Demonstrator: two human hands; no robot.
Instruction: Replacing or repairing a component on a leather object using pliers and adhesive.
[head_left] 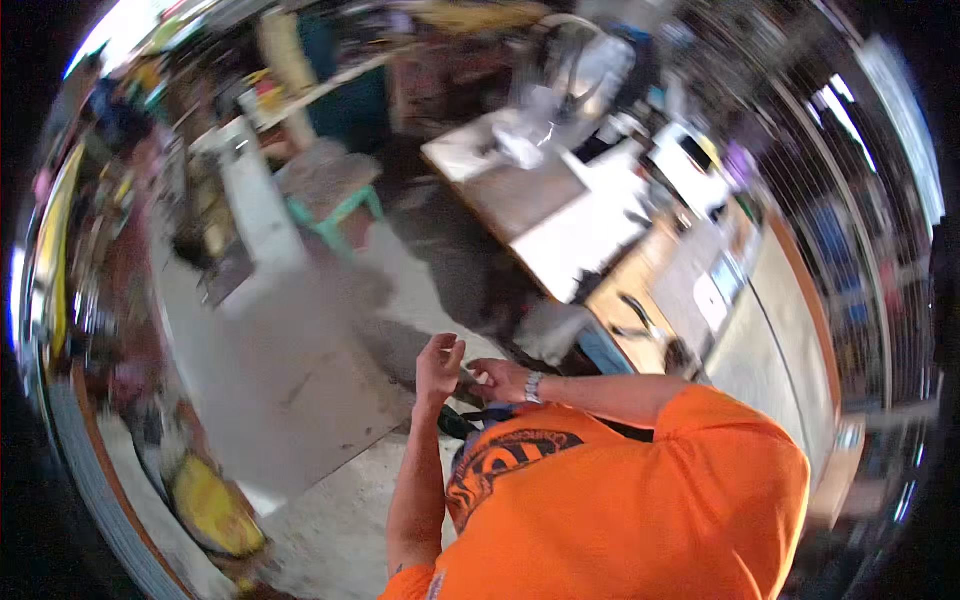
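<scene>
My left hand [437, 372] is raised in front of my body with its fingers loosely bent and apart, and I see nothing in it. Close beside it on the right is my right hand [503, 381], its thumb and fingers drawn together. A small pale spot shows between those fingertips, too blurred to name. A metal-banded wristwatch [533, 387] circles my right wrist. Both arms come out of an orange T-shirt [620, 490] with a dark print on the chest. The hands appear to touch neither table.
To the left stands a broad grey worktable [300, 390]. A stool with green legs [340, 215] is behind it. Ahead right, a workbench carries white sheets [590, 225], black-handled pliers [635, 315] and a clear plastic bag [530, 130]. A yellow object [215, 505] sits lower left.
</scene>
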